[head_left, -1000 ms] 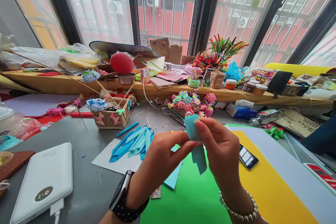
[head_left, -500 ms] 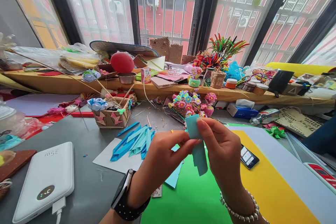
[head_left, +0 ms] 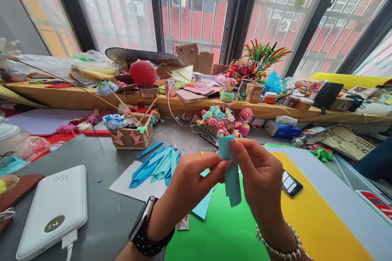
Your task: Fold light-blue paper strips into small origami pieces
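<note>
A light blue folded paper strip (head_left: 233, 185) is held up between my hands above the green sheet (head_left: 211, 236). My left hand (head_left: 192, 179) pinches the strip's left edge between thumb and index finger. With its thumb and fingers, my right hand (head_left: 260, 171) grips the strip near the top right. Below my hands, a light blue paper piece (head_left: 202, 207) lies partly on the green sheet. Several folded blue paper pieces (head_left: 156, 165) are piled on a white sheet (head_left: 128, 185), left of my left hand.
A white power bank (head_left: 55, 208) with a cable lies at the left. A phone (head_left: 290, 183) rests on yellow paper (head_left: 318, 212) at the right. Behind stand a cardboard basket (head_left: 131, 136), small crocheted flowers (head_left: 219, 119) and a tissue pack (head_left: 283, 129).
The top of the paper strip has tilted slightly, and my left fingertips have slid a little left along its edge. Both hands keep their grip.
</note>
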Demonstrator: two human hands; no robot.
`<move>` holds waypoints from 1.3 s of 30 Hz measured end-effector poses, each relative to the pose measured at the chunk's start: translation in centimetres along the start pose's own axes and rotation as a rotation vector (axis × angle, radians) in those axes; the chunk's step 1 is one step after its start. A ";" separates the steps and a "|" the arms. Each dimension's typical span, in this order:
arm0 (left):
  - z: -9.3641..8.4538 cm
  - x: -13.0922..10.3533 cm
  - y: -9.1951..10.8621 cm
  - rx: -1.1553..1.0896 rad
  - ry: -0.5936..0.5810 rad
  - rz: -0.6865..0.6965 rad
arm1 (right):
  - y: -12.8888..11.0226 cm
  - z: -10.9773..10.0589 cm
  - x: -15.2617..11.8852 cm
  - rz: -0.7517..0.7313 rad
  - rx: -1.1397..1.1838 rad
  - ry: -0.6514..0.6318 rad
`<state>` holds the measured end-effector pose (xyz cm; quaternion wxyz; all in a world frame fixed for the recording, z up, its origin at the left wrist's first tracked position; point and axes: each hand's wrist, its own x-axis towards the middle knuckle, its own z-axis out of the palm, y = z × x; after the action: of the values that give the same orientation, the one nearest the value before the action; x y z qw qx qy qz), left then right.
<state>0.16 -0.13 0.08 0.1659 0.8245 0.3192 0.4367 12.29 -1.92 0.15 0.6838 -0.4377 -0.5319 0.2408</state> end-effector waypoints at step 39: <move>-0.6 0.3 -0.5 -0.299 -0.004 -0.240 | 0.2 -1.2 1.3 -0.059 -0.391 -0.423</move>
<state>-0.40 0.46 0.38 0.3383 0.7476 0.3462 0.4547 13.85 -1.24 0.59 0.4670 -0.4856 -0.7116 0.1994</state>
